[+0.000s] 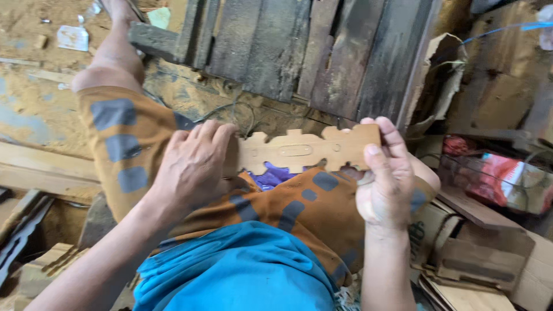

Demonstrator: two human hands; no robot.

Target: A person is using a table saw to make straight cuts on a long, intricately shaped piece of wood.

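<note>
I hold a flat carved wooden piece (305, 151) with a scalloped, notched outline and an oval slot in its middle, level above my lap. My left hand (193, 170) covers and grips its left end, knuckles up. My right hand (385, 178) grips its right end, thumb on the face and fingers curled over the top edge. Under the piece are my orange shorts with grey patches (288, 207) and my blue shirt (242, 270). A bit of purple material (269, 177) shows just below the piece.
Dark weathered planks (311, 52) lie ahead on the sawdust-covered ground (34, 75). Cardboard and wooden offcuts (478, 259) pile up at the right, with a red and white package (501, 175) behind. Pale wooden boards (40, 167) lie at the left. My bare leg (115, 55) stretches forward.
</note>
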